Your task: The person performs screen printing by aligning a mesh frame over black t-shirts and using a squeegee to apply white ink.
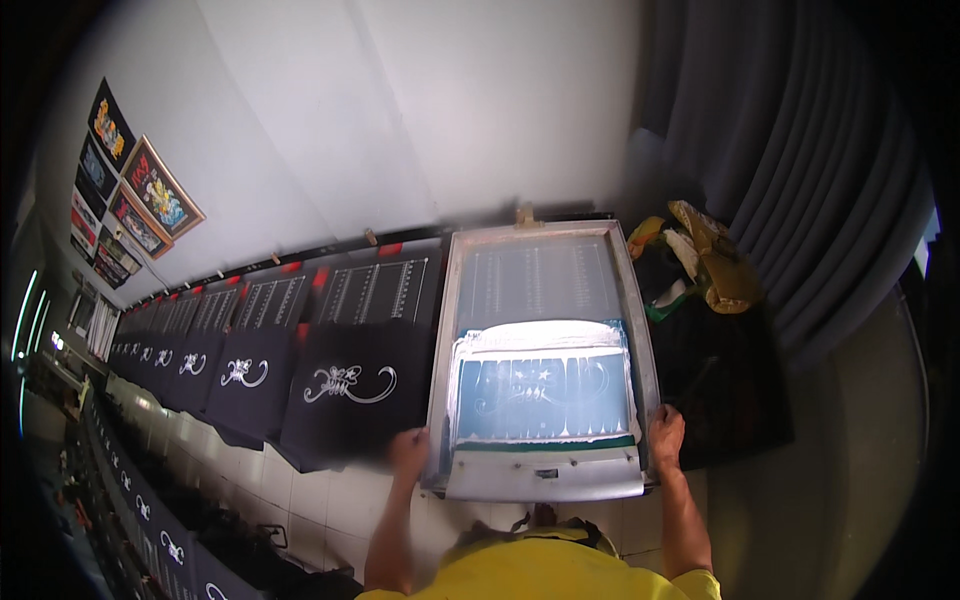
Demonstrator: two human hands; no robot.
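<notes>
Now gripping screen-print frame (pixel 541 360) at both near corners: left hand (pixel 408 450) clenched on left edge, right hand (pixel 665 436) closed round right edge. Frame flat on long table (pixel 700 380), white ink smeared across teal mesh w/ squeegee (pixel 545 443) near front. Just left: row of black shirts (pixel 345 395) w/ white flourish prints. Rags (pixel 700 265) piled at far right, curtain (pixel 800 180) behind. Framed pics (pixel 150 195) on wall.
</notes>
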